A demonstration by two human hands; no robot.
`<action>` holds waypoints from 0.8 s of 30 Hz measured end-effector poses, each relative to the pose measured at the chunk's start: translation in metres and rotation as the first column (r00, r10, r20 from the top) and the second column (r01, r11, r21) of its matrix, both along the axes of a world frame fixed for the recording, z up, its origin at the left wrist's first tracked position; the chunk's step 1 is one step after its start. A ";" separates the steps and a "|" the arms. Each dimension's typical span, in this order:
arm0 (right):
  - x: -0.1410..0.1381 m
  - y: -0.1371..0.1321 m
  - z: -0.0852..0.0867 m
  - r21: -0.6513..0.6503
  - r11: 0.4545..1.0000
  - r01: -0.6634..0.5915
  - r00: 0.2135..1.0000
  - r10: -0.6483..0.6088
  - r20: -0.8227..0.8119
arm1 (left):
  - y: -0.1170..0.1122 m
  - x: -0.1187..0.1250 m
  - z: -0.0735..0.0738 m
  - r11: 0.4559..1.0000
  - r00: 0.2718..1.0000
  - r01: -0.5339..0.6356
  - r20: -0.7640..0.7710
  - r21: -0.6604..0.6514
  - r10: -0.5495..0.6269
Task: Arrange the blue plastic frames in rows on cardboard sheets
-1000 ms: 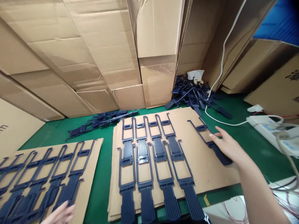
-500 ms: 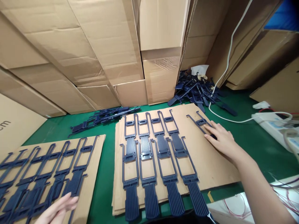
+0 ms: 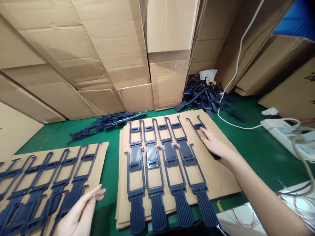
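Note:
My right hand is closed on a dark blue plastic bracket with hooked ends, low over the right side of the middle cardboard sheet. The hand covers most of the bracket's lower half. To its left, similar brackets, each a frame with a ribbed tongue, lie in two overlapping rows. My left hand holds nothing, its fingers stretched out above the edge of the left cardboard sheet. Beside it, more brackets lie close together on that sheet.
Loose brackets form a tangled pile at the back right and a flatter heap at the back left. A white cable hangs down to a power strip. Cardboard boxes wall off the back of the green table.
My right hand has shifted left with the bracket, nearer the laid-out rows. My left hand has moved right, away from the brackets on the left sheet. The view has turned slightly.

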State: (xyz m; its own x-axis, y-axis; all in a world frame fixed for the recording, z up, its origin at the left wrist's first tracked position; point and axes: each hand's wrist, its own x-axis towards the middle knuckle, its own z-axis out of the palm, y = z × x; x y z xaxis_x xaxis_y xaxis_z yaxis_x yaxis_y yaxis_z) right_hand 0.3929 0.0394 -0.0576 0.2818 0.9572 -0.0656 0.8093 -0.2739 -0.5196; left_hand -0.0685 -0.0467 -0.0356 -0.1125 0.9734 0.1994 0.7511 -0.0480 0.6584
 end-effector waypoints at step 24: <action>-0.051 0.018 0.006 -0.006 0.996 0.086 0.991 -0.086 -0.098 | 0.011 0.012 0.016 0.997 0.997 0.066 0.050 -0.047 -0.064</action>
State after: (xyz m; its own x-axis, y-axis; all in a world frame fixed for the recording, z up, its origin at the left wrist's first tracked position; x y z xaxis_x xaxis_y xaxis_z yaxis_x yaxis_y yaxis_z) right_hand 0.3419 0.0574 -0.0514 0.3551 0.9296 -0.0992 0.7277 -0.3415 -0.5948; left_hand -0.0564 -0.0361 -0.0195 -0.0572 0.9874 0.1477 0.7147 -0.0628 0.6966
